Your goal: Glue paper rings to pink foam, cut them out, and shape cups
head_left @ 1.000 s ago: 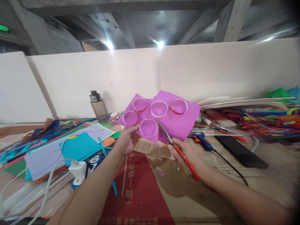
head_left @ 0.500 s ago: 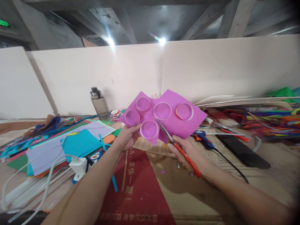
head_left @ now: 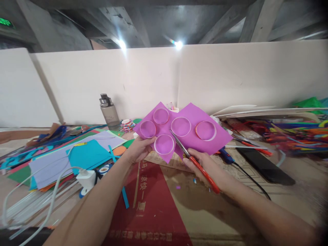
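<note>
Held in the air over the table (head_left: 230, 201), the pink sheet (head_left: 191, 140) carries five clear rings (head_left: 180, 126). The left hand (head_left: 139, 150) pinches its near-left edge, thumb on top beside the nearest ring. The right hand (head_left: 202, 164) has its fingers curled round the red scissors (head_left: 191, 159), blades slightly parted in the near edge. The sheet looks light and floppy, so it is best gripped close to the cut; the rings seem thin and easily crushed
</note>
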`<state>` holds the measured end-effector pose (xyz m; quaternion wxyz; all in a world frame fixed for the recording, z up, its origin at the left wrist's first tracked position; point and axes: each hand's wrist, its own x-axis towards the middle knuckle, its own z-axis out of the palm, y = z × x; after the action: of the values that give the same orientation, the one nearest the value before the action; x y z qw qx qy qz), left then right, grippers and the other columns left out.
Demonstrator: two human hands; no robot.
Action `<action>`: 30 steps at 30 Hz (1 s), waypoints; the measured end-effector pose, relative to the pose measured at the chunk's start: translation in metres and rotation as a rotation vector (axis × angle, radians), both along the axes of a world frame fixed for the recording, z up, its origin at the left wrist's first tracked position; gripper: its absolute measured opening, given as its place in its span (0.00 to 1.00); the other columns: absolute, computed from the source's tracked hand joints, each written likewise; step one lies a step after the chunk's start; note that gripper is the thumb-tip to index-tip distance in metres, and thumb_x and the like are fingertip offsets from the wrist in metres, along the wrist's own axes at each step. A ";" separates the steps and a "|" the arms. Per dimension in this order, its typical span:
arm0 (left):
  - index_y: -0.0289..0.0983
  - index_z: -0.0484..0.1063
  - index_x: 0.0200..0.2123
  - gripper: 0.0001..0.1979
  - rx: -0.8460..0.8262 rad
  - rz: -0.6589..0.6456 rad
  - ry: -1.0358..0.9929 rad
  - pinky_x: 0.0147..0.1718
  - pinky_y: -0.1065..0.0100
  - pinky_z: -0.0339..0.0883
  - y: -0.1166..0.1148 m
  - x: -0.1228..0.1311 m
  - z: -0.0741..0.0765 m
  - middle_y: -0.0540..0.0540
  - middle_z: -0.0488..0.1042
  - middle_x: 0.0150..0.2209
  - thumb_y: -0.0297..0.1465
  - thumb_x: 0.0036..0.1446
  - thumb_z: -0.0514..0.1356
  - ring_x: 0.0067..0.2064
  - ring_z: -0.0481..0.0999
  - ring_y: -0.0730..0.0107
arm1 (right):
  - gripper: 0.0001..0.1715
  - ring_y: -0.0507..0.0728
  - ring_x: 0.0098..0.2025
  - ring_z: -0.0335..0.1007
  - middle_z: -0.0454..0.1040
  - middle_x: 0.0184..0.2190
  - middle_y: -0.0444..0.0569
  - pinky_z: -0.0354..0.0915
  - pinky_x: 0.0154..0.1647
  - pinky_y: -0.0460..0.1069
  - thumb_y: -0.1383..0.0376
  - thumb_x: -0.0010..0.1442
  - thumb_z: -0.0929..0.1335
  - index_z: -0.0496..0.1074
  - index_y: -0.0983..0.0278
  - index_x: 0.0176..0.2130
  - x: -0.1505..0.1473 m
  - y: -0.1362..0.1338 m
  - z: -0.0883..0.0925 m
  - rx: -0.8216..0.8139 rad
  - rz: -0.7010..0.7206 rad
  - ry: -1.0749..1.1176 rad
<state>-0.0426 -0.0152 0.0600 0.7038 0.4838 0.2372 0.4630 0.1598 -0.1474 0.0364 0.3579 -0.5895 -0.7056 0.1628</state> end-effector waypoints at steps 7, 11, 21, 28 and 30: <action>0.33 0.75 0.36 0.16 -0.002 0.005 -0.007 0.36 0.66 0.72 -0.003 0.002 0.002 0.45 0.78 0.33 0.22 0.39 0.70 0.35 0.77 0.68 | 0.12 0.49 0.22 0.55 0.62 0.20 0.40 0.53 0.22 0.44 0.59 0.59 0.60 0.62 0.63 0.29 -0.001 0.002 -0.003 -0.013 -0.036 0.016; 0.34 0.75 0.38 0.18 0.014 -0.010 -0.033 0.36 0.66 0.72 -0.004 0.003 0.001 0.45 0.79 0.34 0.22 0.40 0.70 0.35 0.77 0.67 | 0.10 0.49 0.22 0.55 0.63 0.20 0.40 0.53 0.23 0.45 0.60 0.58 0.60 0.62 0.63 0.28 -0.001 0.002 -0.002 0.031 -0.031 -0.025; 0.33 0.75 0.33 0.11 -0.012 -0.049 -0.049 0.38 0.64 0.72 -0.013 0.017 -0.016 0.45 0.78 0.34 0.27 0.44 0.69 0.36 0.77 0.67 | 0.10 0.48 0.20 0.55 0.61 0.18 0.39 0.54 0.22 0.45 0.60 0.59 0.60 0.59 0.61 0.28 -0.002 0.004 -0.007 0.036 -0.062 0.108; 0.36 0.74 0.38 0.15 0.009 -0.185 -0.053 0.40 0.63 0.71 -0.016 0.014 -0.010 0.44 0.78 0.39 0.31 0.44 0.69 0.40 0.78 0.62 | 0.11 0.48 0.18 0.55 0.59 0.17 0.38 0.52 0.19 0.43 0.60 0.60 0.60 0.59 0.61 0.27 0.000 0.004 -0.009 0.029 -0.099 0.181; 0.37 0.74 0.41 0.21 0.019 -0.275 -0.085 0.42 0.60 0.70 -0.009 0.006 -0.006 0.41 0.78 0.42 0.38 0.43 0.68 0.44 0.76 0.57 | 0.11 0.48 0.19 0.56 0.60 0.18 0.38 0.52 0.19 0.43 0.60 0.60 0.60 0.59 0.61 0.27 0.002 0.004 -0.007 0.037 -0.097 0.179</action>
<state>-0.0362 -0.0244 0.0539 0.7653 0.4987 0.1342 0.3843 0.1618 -0.1434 0.0290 0.4379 -0.5994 -0.6443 0.1841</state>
